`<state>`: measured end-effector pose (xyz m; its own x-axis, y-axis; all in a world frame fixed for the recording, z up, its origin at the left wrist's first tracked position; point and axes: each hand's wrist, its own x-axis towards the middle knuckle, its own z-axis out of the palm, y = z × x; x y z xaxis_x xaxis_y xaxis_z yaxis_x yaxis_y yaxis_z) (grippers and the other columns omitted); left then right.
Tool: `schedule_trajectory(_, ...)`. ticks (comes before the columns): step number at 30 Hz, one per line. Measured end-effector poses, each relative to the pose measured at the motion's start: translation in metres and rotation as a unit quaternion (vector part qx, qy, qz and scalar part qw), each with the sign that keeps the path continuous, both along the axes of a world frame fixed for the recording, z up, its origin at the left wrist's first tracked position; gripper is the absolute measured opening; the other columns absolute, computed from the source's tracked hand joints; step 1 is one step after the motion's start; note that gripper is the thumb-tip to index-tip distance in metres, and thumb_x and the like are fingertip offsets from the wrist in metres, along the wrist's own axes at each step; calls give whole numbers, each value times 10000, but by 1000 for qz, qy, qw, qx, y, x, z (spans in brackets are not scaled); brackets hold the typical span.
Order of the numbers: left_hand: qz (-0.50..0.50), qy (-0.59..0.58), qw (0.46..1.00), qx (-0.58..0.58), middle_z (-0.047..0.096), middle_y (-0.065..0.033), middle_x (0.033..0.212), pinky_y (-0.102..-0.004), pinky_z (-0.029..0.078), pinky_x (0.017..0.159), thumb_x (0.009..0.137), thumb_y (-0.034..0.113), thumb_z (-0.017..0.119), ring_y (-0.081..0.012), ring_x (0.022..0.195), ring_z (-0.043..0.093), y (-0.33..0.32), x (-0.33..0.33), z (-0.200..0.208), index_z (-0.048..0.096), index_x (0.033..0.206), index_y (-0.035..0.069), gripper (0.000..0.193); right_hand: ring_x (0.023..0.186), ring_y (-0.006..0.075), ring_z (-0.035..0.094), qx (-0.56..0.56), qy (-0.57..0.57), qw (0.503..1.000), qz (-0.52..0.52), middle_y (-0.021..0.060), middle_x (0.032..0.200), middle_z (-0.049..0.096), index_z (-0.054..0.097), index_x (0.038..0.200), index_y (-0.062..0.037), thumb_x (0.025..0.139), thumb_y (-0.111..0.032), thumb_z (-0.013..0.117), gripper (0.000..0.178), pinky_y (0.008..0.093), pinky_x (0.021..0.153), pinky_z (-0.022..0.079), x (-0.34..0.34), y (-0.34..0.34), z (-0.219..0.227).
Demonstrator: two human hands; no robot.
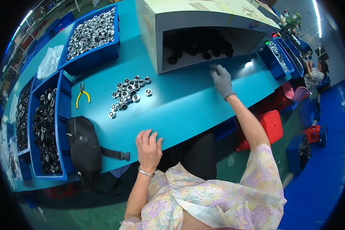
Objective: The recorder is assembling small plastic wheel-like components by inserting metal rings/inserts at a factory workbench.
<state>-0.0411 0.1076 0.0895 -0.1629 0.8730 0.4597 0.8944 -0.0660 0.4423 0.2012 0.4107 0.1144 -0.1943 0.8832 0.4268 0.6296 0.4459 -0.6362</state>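
Note:
My left hand (pixel 148 147) is bare and rests at the table's near edge, fingers loosely spread and holding nothing. A grey glove covers my right hand (pixel 222 81), which reaches over the table just in front of a pale open-fronted box (pixel 151 42). Its fingertips are blurred, so anything between them cannot be made out. Inside the box, dark round parts (pixel 207 56) lie in shadow. A loose cluster of small silver round parts with dark centres (pixel 130 90) sits on the blue-green table (pixel 172 115), left of the box and apart from both hands.
Yellow-handled pliers (pixel 83 96) lie left of the cluster. Blue bins hold silver parts (pixel 92 33) and black wheel-like parts (pixel 46 132). A black pouch (pixel 84 143) with a buckled strap lies at the near left. Right of the table stands a red stool (pixel 270 124); another person (pixel 315 76) sits beyond.

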Motion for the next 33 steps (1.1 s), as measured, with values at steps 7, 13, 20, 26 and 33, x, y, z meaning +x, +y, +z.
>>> schedule_trajectory(7, 20, 3, 1000, -17, 561, -168, 1101, -472, 425, 910, 765, 82, 720, -375, 1046, 514, -4, -2, -7, 579, 1023, -10, 308, 1031, 398, 569, 6, -205, 978, -24, 203, 1199, 581, 571, 1232, -112, 920, -232, 508, 341, 471, 857, 470, -24, 98, -38)
schedule_trajectory(13, 10, 7, 1000, -13, 556, -170, 1080, -477, 426, 906, 759, 74, 722, -380, 1034, 513, 4, 9, -3, 559, 1012, -15, 314, 983, 394, 590, -6, -182, 983, -21, 198, 1093, 620, 607, 1127, -97, 935, -256, 489, 276, 476, 824, 479, -17, 96, -20)
schedule_trajectory(20, 4, 15, 1000, 1, 555, -178, 1093, -473, 426, 901, 778, 86, 715, -388, 1019, 509, -3, 2, -4, 551, 1057, -18, 340, 684, 282, 617, -145, 42, 978, 147, 151, 822, 633, 585, 928, -64, 933, -261, 542, 202, 366, 614, 488, -35, -16, 11)
schedule_trajectory(26, -58, -239, 969, -19, 516, -176, 1193, -369, 454, 792, 811, 78, 671, -277, 980, 529, -14, 20, 25, 407, 1339, -19, 598, 534, 96, 529, -492, 253, 779, 294, 25, 683, 542, 562, 878, -62, 977, -372, 486, 335, 249, 506, 461, -54, -185, 26)
schedule_trajectory(33, -87, -167, 979, -73, 519, -255, 1070, -465, 461, 804, 844, 126, 592, -437, 946, 523, -17, 41, 35, 473, 1210, -19, 411, 694, 104, 585, -465, 317, 759, 326, 32, 865, 599, 612, 1088, -27, 965, -274, 501, 297, 245, 578, 484, -61, -257, 13)
